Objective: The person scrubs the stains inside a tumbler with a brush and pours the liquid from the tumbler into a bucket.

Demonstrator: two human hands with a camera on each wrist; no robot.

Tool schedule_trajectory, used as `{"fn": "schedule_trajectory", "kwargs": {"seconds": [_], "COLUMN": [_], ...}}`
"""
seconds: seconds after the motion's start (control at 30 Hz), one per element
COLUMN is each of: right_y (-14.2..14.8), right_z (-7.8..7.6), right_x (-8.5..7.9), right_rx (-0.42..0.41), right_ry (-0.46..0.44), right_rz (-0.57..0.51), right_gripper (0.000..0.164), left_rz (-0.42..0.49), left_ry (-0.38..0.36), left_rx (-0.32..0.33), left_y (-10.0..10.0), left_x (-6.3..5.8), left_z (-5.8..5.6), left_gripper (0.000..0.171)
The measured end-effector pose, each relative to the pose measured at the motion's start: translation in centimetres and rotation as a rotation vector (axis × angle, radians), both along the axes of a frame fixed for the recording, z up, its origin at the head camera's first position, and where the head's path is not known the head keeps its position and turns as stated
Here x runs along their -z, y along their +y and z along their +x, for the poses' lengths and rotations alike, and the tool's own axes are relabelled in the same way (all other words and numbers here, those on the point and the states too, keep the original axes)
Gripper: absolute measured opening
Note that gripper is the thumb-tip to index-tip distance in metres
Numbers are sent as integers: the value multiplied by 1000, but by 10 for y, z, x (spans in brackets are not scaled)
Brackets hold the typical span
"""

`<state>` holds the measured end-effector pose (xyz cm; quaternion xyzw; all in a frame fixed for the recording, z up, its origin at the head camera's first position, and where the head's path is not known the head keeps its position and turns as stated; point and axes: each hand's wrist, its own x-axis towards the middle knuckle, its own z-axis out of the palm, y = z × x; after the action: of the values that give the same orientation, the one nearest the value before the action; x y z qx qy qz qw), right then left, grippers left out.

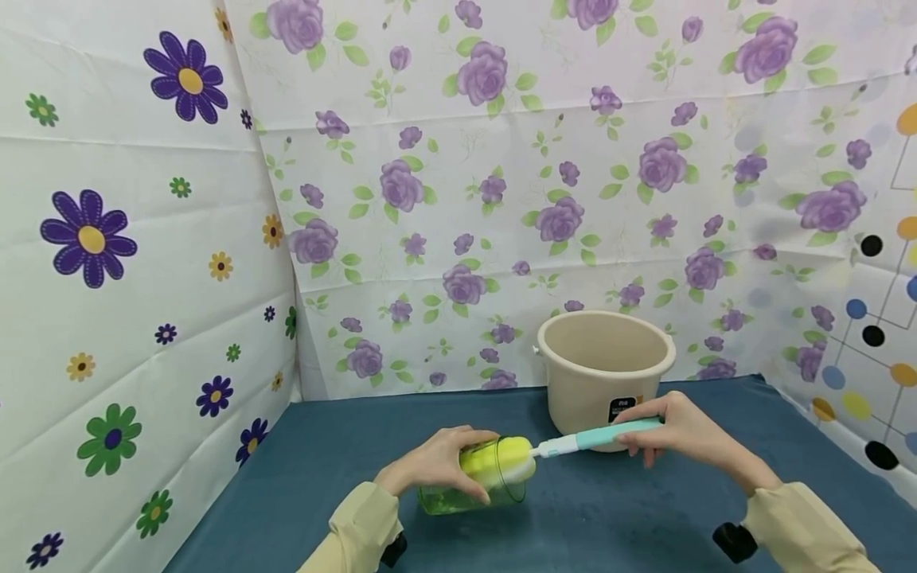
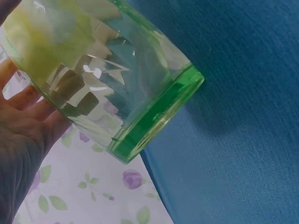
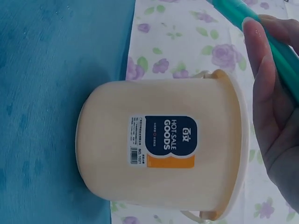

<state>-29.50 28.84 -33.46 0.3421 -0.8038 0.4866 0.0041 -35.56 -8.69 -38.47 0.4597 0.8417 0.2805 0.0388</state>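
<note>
My left hand (image 1: 446, 460) grips a clear green-tinted glass (image 1: 469, 499) that lies tilted on its side, mouth toward the right. In the left wrist view the thick green base of the glass (image 2: 156, 114) points away from the palm. A bottle brush with a yellow and white sponge head (image 1: 514, 455) has that head partly inside the glass, at its mouth. My right hand (image 1: 680, 434) holds the brush by its teal and white handle (image 1: 598, 436). The right wrist view shows the teal handle (image 3: 275, 51) between the thumb and fingers.
A cream bucket (image 1: 573, 390) with a dark label stands behind the right hand, near the back edge of the blue-covered table (image 1: 344, 446). Flower-printed sheets (image 1: 430, 239) hang behind and at the left; a dotted one hangs at the right.
</note>
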Motion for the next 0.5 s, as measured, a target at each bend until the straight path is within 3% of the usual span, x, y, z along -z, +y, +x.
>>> {"fn": "schedule_trajectory", "kwargs": {"seconds": [0.5], "right_y": [5], "right_z": [0], "right_x": [3], "right_rx": [-25], "right_ry": [-78], "right_rz": [71], "right_gripper": [22], "left_rz": [13], "left_ry": [13], "left_rx": [6], "left_y": [-2], "left_x": [-1], "left_z": [1], "left_gripper": [78]}}
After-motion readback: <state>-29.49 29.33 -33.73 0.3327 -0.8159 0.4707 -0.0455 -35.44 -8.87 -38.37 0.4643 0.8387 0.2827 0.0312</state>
